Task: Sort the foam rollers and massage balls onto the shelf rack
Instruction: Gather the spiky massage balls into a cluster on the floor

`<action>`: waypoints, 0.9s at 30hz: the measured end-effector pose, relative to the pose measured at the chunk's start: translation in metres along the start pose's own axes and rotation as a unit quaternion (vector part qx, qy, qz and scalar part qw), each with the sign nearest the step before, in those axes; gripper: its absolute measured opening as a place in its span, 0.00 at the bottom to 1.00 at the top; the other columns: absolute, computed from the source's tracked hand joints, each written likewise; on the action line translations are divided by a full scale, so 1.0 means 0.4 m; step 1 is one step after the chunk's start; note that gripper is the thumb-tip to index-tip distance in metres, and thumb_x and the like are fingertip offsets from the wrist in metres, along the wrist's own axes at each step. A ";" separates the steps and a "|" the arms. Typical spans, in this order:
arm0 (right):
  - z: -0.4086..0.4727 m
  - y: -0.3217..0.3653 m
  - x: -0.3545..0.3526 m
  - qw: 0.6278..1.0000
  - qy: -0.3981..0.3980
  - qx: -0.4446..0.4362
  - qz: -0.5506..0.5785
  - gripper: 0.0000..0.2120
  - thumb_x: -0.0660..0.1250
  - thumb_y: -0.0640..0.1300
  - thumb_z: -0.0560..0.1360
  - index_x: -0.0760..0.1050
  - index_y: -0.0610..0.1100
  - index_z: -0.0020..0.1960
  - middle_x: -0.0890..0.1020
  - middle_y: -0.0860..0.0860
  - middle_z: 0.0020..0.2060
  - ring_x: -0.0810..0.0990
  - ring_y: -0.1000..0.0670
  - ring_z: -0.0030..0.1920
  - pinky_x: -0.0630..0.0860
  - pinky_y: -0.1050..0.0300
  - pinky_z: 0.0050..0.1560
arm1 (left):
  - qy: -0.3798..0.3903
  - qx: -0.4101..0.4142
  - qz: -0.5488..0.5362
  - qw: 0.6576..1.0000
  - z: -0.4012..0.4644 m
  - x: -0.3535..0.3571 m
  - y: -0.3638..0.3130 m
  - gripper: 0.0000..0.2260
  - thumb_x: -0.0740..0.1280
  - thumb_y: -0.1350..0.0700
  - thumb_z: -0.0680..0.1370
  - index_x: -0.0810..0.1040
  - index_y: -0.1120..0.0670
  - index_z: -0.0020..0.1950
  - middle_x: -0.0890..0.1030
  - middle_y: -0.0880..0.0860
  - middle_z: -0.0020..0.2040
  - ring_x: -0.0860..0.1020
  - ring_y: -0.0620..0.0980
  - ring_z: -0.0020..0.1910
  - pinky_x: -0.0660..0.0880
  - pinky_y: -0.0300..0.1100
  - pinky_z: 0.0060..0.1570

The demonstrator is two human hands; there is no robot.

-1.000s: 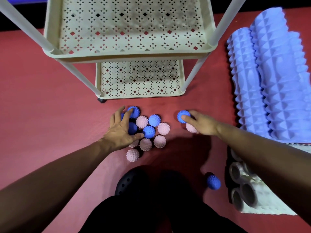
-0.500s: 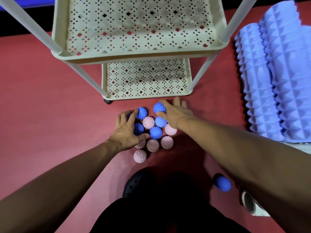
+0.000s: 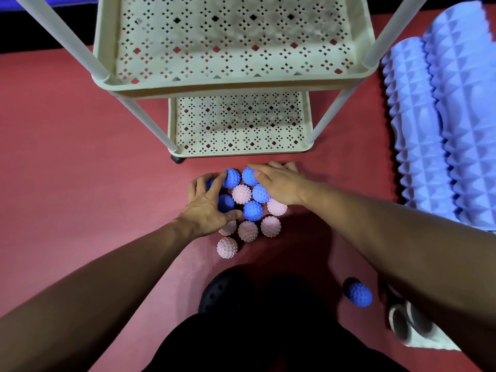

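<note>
A cluster of spiky massage balls lies on the red mat just in front of the cream shelf rack (image 3: 241, 153). Blue balls (image 3: 252, 210) sit at its far side, pink balls (image 3: 247, 231) at its near side. My left hand (image 3: 206, 205) rests over the cluster's left side, fingers spread across blue balls, thumb against the middle. My right hand (image 3: 279, 183) lies flat over the cluster's far right, fingers touching a blue ball (image 3: 248, 176). One stray blue ball (image 3: 359, 294) lies near right. Purple foam rollers (image 3: 413, 124) lie at the right.
The rack's upper perforated shelf (image 3: 236, 85) overhangs the lower one, with white posts (image 3: 332, 108) at the corners and a black caster (image 3: 177, 158) at the front left. White rollers (image 3: 408, 326) lie under my right forearm. My black shoe (image 3: 222, 288) is below the cluster.
My right hand swept left from the mat, bringing a blue ball into the cluster, and now lies over its far right. The left hand stayed on the cluster.
</note>
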State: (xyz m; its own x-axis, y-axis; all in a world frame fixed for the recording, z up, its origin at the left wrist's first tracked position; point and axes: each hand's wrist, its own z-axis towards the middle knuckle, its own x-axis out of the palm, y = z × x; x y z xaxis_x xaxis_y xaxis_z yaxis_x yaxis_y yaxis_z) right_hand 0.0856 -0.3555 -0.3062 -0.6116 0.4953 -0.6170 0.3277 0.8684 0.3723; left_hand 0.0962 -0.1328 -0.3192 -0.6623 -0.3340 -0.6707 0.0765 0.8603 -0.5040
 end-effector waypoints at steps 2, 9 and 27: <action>-0.005 -0.005 -0.002 1.000 0.007 -0.006 -0.020 0.22 0.43 0.62 0.83 0.52 0.71 0.77 0.59 0.58 0.78 0.57 0.42 0.74 0.55 0.39 0.71 | 0.002 -0.002 0.001 1.000 0.000 -0.001 -0.002 0.45 0.75 0.41 0.74 0.52 0.43 0.83 0.52 0.46 0.77 0.47 0.49 0.76 0.53 0.47 0.77; -0.012 -0.032 -0.013 1.000 0.014 -0.001 0.003 0.21 0.45 0.57 0.84 0.52 0.73 0.76 0.56 0.55 0.81 0.56 0.41 0.75 0.54 0.40 0.72 | 0.004 -0.008 0.016 1.000 0.005 -0.006 -0.006 0.44 0.74 0.40 0.74 0.52 0.41 0.83 0.52 0.48 0.78 0.47 0.51 0.77 0.53 0.48 0.78; -0.062 -0.129 -0.051 0.985 -0.100 -0.095 0.099 0.22 0.59 0.47 0.83 0.64 0.60 0.76 0.73 0.57 0.70 0.69 0.50 0.64 0.62 0.57 0.71 | -0.035 0.017 0.037 0.999 -0.006 -0.024 -0.009 0.43 0.73 0.41 0.75 0.52 0.42 0.82 0.53 0.50 0.78 0.51 0.54 0.76 0.59 0.55 0.77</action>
State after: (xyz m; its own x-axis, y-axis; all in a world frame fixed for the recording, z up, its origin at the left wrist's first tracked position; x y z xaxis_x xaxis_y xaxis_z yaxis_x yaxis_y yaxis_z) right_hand 0.0634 -0.4110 -0.2958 -0.3881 0.6661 -0.6370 0.2741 0.7433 0.6102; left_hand 0.1003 -0.1318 -0.3098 -0.6006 -0.2973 -0.7422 0.1498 0.8700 -0.4697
